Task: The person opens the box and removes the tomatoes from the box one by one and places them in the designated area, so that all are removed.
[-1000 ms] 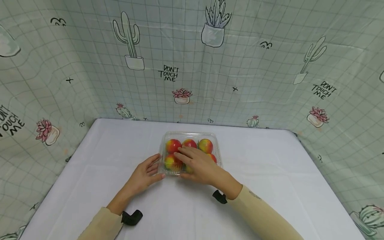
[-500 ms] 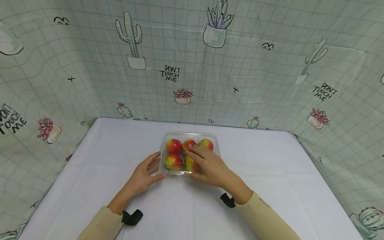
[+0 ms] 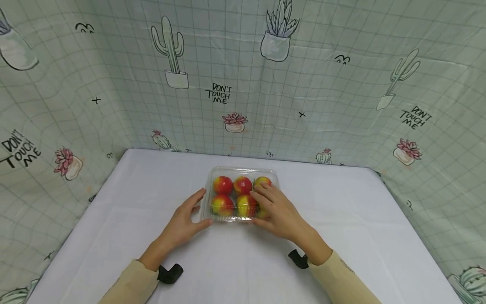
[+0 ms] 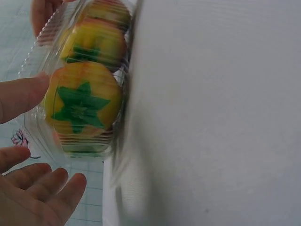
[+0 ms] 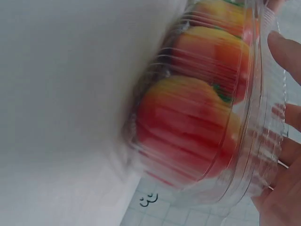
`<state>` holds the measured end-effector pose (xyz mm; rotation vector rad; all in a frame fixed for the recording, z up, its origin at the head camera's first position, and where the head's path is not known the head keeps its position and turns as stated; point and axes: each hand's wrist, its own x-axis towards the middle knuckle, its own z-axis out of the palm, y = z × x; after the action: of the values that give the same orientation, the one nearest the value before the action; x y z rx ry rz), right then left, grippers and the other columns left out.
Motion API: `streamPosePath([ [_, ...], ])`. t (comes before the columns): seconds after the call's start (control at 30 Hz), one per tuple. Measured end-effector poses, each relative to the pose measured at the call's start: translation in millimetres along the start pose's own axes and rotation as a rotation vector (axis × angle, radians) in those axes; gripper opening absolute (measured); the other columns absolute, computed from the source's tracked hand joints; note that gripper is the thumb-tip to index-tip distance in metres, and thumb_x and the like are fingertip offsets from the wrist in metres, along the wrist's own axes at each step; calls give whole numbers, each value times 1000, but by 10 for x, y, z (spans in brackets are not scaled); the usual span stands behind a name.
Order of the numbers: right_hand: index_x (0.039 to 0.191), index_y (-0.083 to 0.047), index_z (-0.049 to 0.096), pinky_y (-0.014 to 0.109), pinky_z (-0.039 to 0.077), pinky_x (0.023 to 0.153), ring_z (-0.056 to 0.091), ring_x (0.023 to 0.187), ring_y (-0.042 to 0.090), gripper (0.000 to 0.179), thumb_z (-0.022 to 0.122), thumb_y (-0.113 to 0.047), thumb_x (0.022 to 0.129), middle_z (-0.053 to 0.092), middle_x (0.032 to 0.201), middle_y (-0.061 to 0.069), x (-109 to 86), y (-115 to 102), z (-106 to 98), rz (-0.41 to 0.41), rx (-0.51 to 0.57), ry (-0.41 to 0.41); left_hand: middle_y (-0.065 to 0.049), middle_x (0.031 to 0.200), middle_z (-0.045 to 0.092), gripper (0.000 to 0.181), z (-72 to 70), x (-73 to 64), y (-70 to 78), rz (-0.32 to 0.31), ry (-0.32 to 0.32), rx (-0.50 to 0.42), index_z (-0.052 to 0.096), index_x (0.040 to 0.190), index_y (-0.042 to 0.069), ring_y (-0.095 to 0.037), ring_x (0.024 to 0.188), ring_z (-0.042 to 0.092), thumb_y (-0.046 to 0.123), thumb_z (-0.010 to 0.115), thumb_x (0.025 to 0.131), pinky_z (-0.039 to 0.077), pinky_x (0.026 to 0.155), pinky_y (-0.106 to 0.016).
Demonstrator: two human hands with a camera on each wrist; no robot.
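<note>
A clear plastic clamshell box (image 3: pixel 243 172) sits on the white table with its lid down. Inside lie several red-and-yellow tomatoes (image 3: pixel 222 205); a green star-shaped calyx (image 4: pixel 81 107) shows on one in the left wrist view. My left hand (image 3: pixel 183 223) is beside the box's left edge, thumb at the front left corner and fingers spread. My right hand (image 3: pixel 280 214) lies over the right end of the lid, its fingers extended and its thumb at the front edge. It hides part of the tomatoes on the right. From the right wrist view, its fingers (image 5: pixel 289 150) are along the lid.
A white cloth (image 3: pixel 341 211) covers the table. Behind it and at both sides hangs a pale green curtain (image 3: pixel 243 63) printed with cacti. Black straps or mounts (image 3: pixel 170 273) show at both wrists.
My right hand has slid right across the lid, from the middle to the right end, uncovering tomatoes in the middle. My left hand stays at the left edge, and the box has not visibly moved.
</note>
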<state>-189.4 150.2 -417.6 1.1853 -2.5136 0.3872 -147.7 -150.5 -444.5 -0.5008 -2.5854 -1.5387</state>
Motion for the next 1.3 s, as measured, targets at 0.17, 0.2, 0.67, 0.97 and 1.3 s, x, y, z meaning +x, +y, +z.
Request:
streamPosePath([
  [0.17, 134, -6, 54, 49, 26, 111, 38, 133, 34, 70, 78, -38, 77, 50, 137, 17, -106, 33, -8, 11, 33, 50, -16, 151, 31, 82, 16, 34, 90, 67, 2, 120, 35, 145, 1, -35, 138, 30, 10, 79, 77, 33, 106, -51],
  [0.2, 134, -5, 54, 49, 26, 111, 39, 133, 34, 70, 79, -38, 76, 49, 138, 17, -127, 41, -7, 14, 39, 60, -16, 152, 31, 81, 23, 46, 111, 85, 3, 144, 37, 144, 0, -35, 139, 27, 10, 79, 76, 31, 107, -52],
  [0.67, 139, -9, 47, 48, 39, 103, 39, 133, 31, 79, 82, -37, 74, 41, 144, 15, -347, 111, -62, 107, 65, 70, -18, 146, 39, 76, 240, 271, 290, 410, 7, 449, 53, 133, 4, -39, 141, 19, 23, 87, 68, 12, 112, -59],
  [0.97, 145, -10, 38, 49, 42, 100, 38, 134, 31, 86, 81, -36, 75, 31, 151, 12, -442, 148, -63, 225, 125, 47, -16, 147, 38, 77, 368, 372, 413, 487, -39, 584, 53, 134, 7, -38, 142, 16, 27, 86, 68, 11, 111, -61],
  [1.3, 150, -5, 24, 50, 35, 105, 34, 136, 32, 94, 77, -38, 80, 29, 152, 12, -507, 156, -90, 384, 258, -43, -13, 147, 40, 73, 514, 506, 587, 542, -146, 715, 49, 138, 11, -34, 143, 17, 35, 79, 76, 12, 114, -55],
])
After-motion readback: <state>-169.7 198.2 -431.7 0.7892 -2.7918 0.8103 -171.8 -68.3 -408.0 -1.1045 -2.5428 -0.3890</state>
